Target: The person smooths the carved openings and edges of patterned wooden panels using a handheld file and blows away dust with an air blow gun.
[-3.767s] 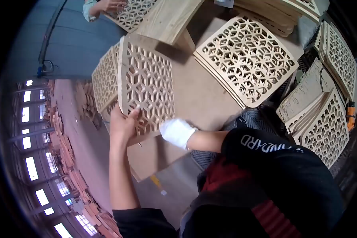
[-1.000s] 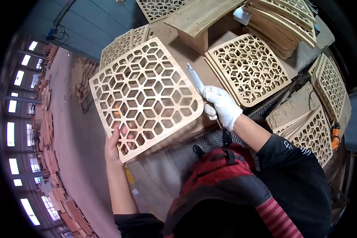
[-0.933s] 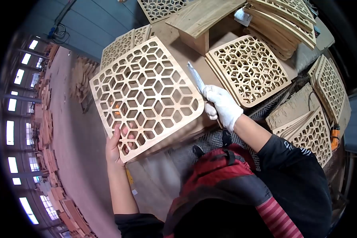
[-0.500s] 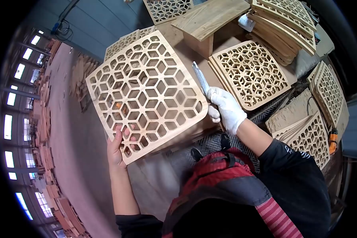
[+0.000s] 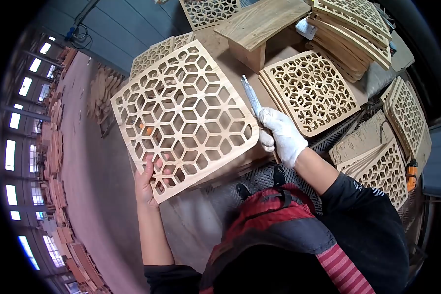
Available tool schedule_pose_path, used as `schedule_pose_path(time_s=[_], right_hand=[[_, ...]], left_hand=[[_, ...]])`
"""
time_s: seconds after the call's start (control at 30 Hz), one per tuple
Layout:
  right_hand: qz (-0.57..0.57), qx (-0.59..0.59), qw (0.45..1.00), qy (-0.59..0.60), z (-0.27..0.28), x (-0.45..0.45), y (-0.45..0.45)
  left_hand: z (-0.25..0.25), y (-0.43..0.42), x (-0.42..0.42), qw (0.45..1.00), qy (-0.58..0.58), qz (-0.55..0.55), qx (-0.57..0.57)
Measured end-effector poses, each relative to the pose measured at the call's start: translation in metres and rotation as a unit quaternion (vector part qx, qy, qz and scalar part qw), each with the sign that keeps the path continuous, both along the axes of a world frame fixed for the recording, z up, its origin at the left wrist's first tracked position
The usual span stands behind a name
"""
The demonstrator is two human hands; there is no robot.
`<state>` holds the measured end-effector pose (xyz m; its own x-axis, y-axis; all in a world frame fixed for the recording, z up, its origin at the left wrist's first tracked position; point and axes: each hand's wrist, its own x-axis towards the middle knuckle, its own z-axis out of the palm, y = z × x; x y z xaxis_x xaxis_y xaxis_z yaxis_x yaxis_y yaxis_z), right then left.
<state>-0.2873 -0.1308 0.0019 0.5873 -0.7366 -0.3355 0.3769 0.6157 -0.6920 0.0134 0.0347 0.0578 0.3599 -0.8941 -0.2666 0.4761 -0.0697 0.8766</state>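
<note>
A square wooden lattice panel (image 5: 213,164) with rounded corners and star-patterned cut-outs is held up, tilted, in front of me. My bare left hand (image 5: 144,185) grips its lower left corner, with fingertips showing through the holes from behind. My right hand (image 5: 285,137), in a white glove, is closed around a narrow, flat, grey-blue tool (image 5: 250,95) whose kind I cannot make out. The tool points up and away, close beside the panel's right edge. Whether it touches the wood is unclear.
Right of the panel lies a stack of similar lattice panels (image 5: 334,120). A small wooden bench (image 5: 262,24) stands at the back, beside piled curved boards (image 5: 338,49). More panels (image 5: 410,115) and an orange power tool (image 5: 412,175) are at far right. Timber (image 5: 103,95) is heaped left.
The panel has shifted slightly right and its tilt has changed a little. My right hand and the tool have moved slightly right; both grips look the same.
</note>
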Motion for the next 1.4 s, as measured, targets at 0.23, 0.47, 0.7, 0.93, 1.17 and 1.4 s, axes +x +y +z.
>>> schedule_pose_path(time_s=[0.23, 0.47, 0.7, 0.93, 1.17, 1.4], right_hand=[[-0.029, 0.026, 0.999, 0.000, 0.005, 0.000, 0.002], [-0.030, 0.034, 0.999, -0.009, 0.003, 0.000, 0.002], [-0.001, 0.020, 1.000, -0.012, 0.003, -0.001, 0.001], [-0.016, 0.045, 0.999, -0.002, 0.001, 0.001, 0.001], [-0.022, 0.051, 0.998, 0.002, -0.001, 0.000, 0.001], [-0.024, 0.070, 0.997, -0.011, -0.003, 0.001, 0.002]], left_hand=[[-0.002, 0.000, 0.001, 0.999, 0.039, 0.005, 0.003], [-0.004, 0.000, 0.001, 1.000, 0.030, 0.009, 0.005], [-0.005, 0.000, 0.000, 1.000, 0.017, 0.007, -0.002], [-0.008, 0.001, 0.001, 1.000, 0.006, 0.013, 0.004], [-0.009, 0.000, -0.001, 1.000, 0.004, 0.010, -0.008], [-0.012, 0.003, 0.001, 1.000, -0.017, 0.012, -0.010]])
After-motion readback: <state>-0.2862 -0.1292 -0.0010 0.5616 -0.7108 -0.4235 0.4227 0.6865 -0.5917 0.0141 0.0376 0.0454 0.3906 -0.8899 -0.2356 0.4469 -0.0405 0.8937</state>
